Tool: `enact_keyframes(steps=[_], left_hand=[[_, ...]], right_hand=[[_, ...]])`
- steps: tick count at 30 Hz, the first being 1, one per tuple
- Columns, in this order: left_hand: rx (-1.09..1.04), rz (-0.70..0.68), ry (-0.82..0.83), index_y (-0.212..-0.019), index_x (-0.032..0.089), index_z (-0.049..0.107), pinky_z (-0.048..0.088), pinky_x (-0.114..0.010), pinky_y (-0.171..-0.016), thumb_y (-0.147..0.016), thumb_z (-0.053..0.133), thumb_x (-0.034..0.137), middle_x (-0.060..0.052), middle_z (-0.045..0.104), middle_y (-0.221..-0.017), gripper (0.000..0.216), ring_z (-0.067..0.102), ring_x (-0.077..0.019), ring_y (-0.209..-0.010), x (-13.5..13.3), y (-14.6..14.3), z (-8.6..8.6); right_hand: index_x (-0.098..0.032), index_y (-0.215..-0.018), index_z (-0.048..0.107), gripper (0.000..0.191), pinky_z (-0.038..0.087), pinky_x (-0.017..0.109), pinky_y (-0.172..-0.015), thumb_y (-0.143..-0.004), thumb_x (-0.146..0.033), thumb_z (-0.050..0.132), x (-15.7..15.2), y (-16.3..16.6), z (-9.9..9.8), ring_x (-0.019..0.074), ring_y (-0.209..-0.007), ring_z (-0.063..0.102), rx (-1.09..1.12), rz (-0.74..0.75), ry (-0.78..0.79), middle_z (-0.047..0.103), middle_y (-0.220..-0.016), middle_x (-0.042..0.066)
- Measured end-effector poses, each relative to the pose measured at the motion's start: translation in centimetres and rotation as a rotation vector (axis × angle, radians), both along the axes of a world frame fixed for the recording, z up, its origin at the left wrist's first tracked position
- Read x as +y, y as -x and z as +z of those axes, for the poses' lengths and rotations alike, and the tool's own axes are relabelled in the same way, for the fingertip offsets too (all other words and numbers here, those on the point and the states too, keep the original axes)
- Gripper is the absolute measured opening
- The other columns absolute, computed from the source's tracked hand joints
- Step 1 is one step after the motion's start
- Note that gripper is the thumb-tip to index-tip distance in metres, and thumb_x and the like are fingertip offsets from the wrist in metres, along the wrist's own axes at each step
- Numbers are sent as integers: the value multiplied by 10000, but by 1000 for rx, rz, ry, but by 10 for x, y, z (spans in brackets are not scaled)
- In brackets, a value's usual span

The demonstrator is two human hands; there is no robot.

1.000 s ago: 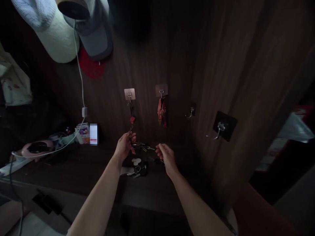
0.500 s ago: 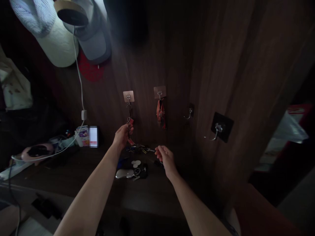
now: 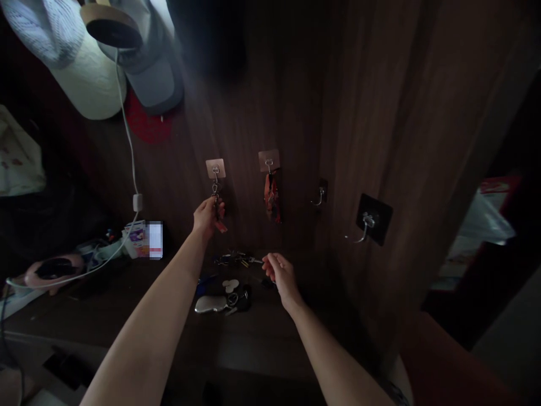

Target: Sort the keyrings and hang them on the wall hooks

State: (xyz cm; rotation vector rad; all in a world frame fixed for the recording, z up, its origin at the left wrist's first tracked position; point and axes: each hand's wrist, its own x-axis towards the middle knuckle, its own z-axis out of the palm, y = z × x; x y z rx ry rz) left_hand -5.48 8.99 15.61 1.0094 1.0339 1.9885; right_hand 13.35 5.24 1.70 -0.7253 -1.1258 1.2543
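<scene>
Left hand (image 3: 206,219) closed around a clip (image 3: 215,189) and red tag (image 3: 220,226), up under the left hook (image 3: 215,169). Right hand (image 3: 281,276) half curled just above the shelf (image 3: 105,316) — any hold unclear. Red strap (image 3: 272,197) already hanging on the next hook; two bare hooks (image 3: 367,221) beyond — keys (image 3: 234,259) and silver fob (image 3: 210,304) lying on the shelf.

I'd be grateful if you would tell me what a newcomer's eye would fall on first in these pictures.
The bare arms reaching up from the bottom stand out first: the left hand holds a key chain below a wall hook, while the right hand is above keys on a shelf. At top left, a white cap and a grey cap hang on the dark wood wall.
</scene>
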Motion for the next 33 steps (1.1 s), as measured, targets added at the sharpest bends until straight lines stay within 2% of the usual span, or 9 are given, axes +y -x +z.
enact_keyframes(steps=[7,10,12,18,24,29,33], left_hand=[[-39,79,-15,-758,144,591,451,-198,-475,-715,579,220,-10,614,-640,88,559,-85,-510,15,0,22],[-70,129,6,-713,139,582,442,-188,-484,-724,561,181,-2,604,-613,49,563,-81,-513,23,0,25],[-81,115,45,-708,144,573,438,-197,-479,-732,555,191,7,595,-598,55,551,-80,-487,26,1,23],[-96,88,127,-712,142,560,441,-230,-474,-740,570,214,2,587,-590,77,526,-81,-433,30,4,13],[-144,-25,126,-791,138,584,475,-210,-578,-779,544,156,-35,640,-740,45,613,-88,-615,25,8,-2],[-136,-91,133,-837,143,587,497,-266,-652,-804,510,199,-70,664,-861,101,634,-130,-745,20,12,-18],[-145,-131,146,-894,143,602,489,-261,-689,-822,475,219,-73,672,-896,165,635,-129,-763,15,13,-32]], right_hand=[[-180,-647,596,346,247,210,-408,-693,-522,573,0,0,1,83,-456,411,5,2,25,540,-545,-7],[-180,-639,590,343,238,209,-409,-689,-518,576,1,1,1,79,-449,403,18,13,24,533,-534,-14],[-178,-640,588,342,235,206,-411,-690,-516,576,0,1,2,76,-450,401,22,18,24,532,-535,-16],[-172,-639,587,357,231,204,-409,-672,-528,589,-1,0,3,75,-447,400,33,25,32,534,-533,-11],[-177,-637,588,360,231,210,-402,-676,-535,585,1,1,1,79,-441,401,20,21,23,537,-532,-10],[-179,-634,590,362,238,208,-401,-683,-538,574,-1,0,3,81,-449,404,-4,12,11,532,-531,-8],[-181,-638,590,366,248,209,-403,-679,-545,574,-2,0,5,83,-452,405,-7,10,7,533,-533,-6]])
